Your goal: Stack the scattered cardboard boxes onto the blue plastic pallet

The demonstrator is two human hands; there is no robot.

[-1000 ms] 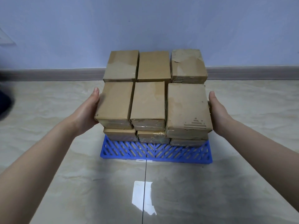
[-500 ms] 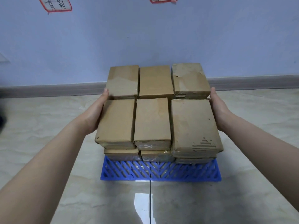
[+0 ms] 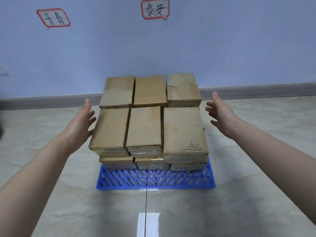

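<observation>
Several brown cardboard boxes (image 3: 145,127) sit stacked in two layers on the blue plastic pallet (image 3: 153,179) on the floor, close to the wall. The top layer has two rows of three. My left hand (image 3: 80,124) is open beside the front left box, its fingertips at or near the box's side. My right hand (image 3: 220,113) is open with spread fingers, a short gap away from the right side of the stack. Neither hand holds anything.
A pale blue wall (image 3: 153,48) with a grey skirting board (image 3: 256,90) stands just behind the stack. Two red-framed paper labels (image 3: 155,8) hang on it. The floor is glossy beige tile (image 3: 239,202). A dark object shows at the far left edge.
Both hands were pressed flat against the sides of the stack; now they have come off it and spread open, the right one moving outward. The camera has tilted up.
</observation>
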